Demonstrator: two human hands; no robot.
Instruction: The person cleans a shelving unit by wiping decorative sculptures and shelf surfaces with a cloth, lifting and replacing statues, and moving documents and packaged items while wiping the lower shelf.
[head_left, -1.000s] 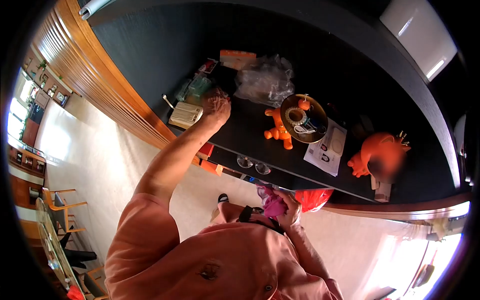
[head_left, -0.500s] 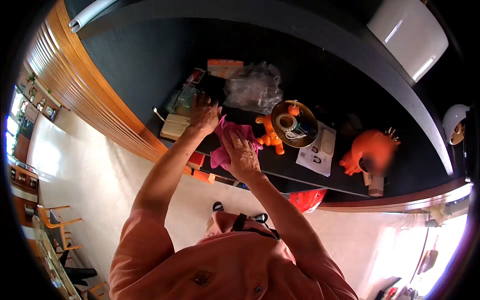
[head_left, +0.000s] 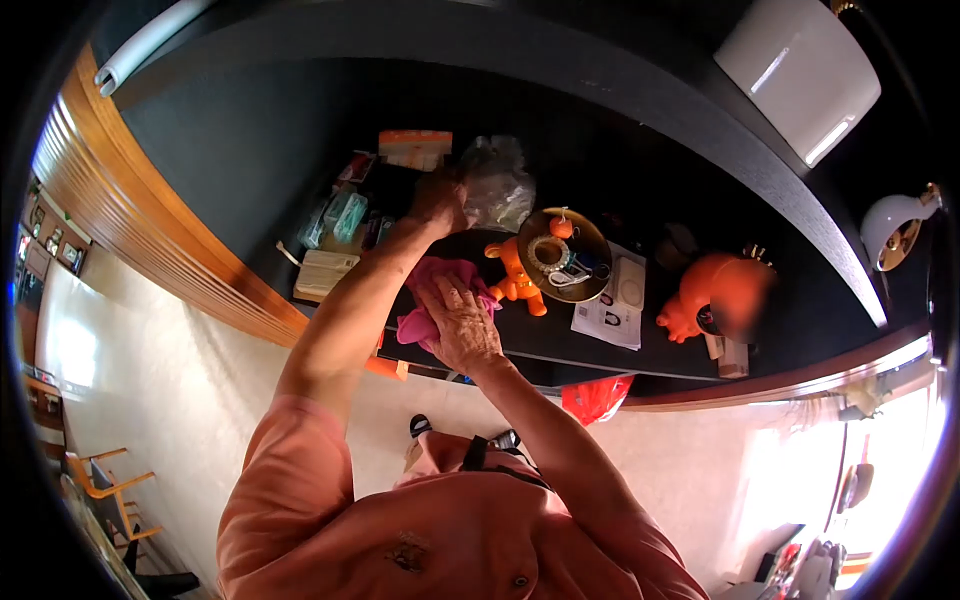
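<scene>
Right hand (head_left: pixel 466 330), fingers wide, is on one cloth (head_left: pixel 414 326) (pink one); left hand (head_left: pixel 440 204), fingers unclear, is beside one bag (head_left: pixel 500 185).

A loose salmon-pink cloth shirt (head_left: pixel 450 520) with short sleeves (head_left: pixel 285 455); a small round dark button (head_left: pixel 520 581), a dark, scribble-like chest mark (head_left: pixel 406 552); a black waist strap (head_left: pixel 475 454); dark footwear (head_left: pixel 420 426).

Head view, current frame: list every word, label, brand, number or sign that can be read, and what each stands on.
No text can be read.
Paper: print and small pictures, too small to read.
Orange-and-white box: any lettering is too blurred to read.
Red packet: too small and blurred to tell.
Shirt: a dark mark on the front, no letters that can be made out.
</scene>
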